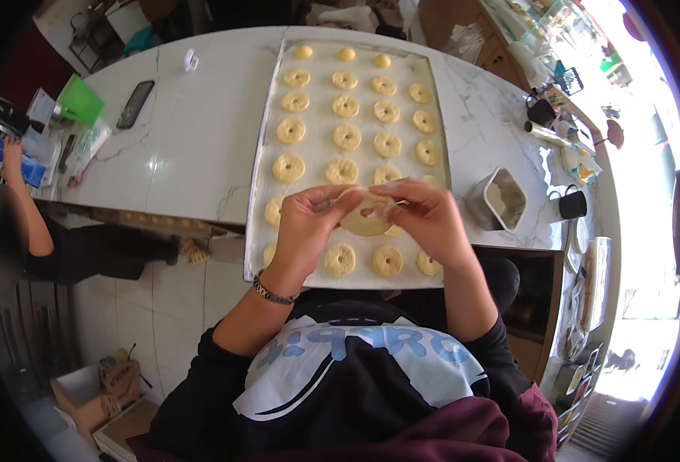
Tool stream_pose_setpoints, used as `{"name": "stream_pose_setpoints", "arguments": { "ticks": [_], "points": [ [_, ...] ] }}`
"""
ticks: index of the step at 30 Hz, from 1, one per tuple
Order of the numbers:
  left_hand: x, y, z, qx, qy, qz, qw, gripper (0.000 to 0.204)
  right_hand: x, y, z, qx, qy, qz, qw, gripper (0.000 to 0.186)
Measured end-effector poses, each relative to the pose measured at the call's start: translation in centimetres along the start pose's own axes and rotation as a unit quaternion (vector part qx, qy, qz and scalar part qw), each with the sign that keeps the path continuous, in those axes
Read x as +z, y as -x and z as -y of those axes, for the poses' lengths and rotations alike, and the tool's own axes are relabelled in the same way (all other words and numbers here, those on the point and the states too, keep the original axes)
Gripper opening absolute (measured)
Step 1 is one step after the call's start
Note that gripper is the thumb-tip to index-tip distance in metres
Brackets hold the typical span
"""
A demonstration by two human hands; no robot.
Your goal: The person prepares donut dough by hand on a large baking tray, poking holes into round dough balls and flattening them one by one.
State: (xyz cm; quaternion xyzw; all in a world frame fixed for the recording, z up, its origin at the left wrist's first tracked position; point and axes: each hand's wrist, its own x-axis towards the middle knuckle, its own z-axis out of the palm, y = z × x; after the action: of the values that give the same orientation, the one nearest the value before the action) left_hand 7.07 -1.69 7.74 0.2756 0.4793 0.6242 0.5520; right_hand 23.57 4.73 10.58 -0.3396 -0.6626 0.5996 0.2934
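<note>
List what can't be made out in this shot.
Head view, held dough ring: parts of its edge hidden by the left hand and right hand; its underside faces away.
Head view, tray dough ring: partly covered by the left hand.
Head view, metal tin: contents too small to identify.
Head view, co-worker's hand: what it touches is too small to tell.

dark phone — green container near it, black mug, cardboard box

Baking kitchen, marble-patterned counter, large tray, raw dough rings
</note>
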Motion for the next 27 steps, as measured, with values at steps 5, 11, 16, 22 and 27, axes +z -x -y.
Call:
{"name": "stream_pose_setpoints", "arguments": {
  "ticks": [5, 11, 16, 22, 27],
  "points": [
    [0.1, 0.5, 1.3, -0.028, 0.015, 0.04, 0.999, 0.027, 0.1, 0.4, 0.1, -0.004, 0.069, 0.0, 0.998, 0.025],
    [0.0, 0.9, 1.9, -0.068, 0.011, 0.028, 0.997, 0.026, -0.5, 0.7, -0.2, 0.062, -0.026, 0.012, 0.998, 0.029],
    [-0.5, 0.5, 1.7, -0.077, -0.025, 0.028, 0.996, 0.022, 0.2, 0.8, -1.0, 0.044, 0.032, 0.018, 0.998, 0.026],
    [-0.8, 0.1, 1.7, -0.103, 0.024, 0.025, 0.994, 0.025, -0.3, 0.3, -2.4, 0.019, -0.051, 0.003, 0.999, 0.027],
    [-0.8, -0.2, 2.4, -0.073, 0.09, 0.02, 0.993, 0.031, -0.2, 0.9, -1.8, 0.059, -0.06, -0.01, 0.996, 0.029]
  ]
}}
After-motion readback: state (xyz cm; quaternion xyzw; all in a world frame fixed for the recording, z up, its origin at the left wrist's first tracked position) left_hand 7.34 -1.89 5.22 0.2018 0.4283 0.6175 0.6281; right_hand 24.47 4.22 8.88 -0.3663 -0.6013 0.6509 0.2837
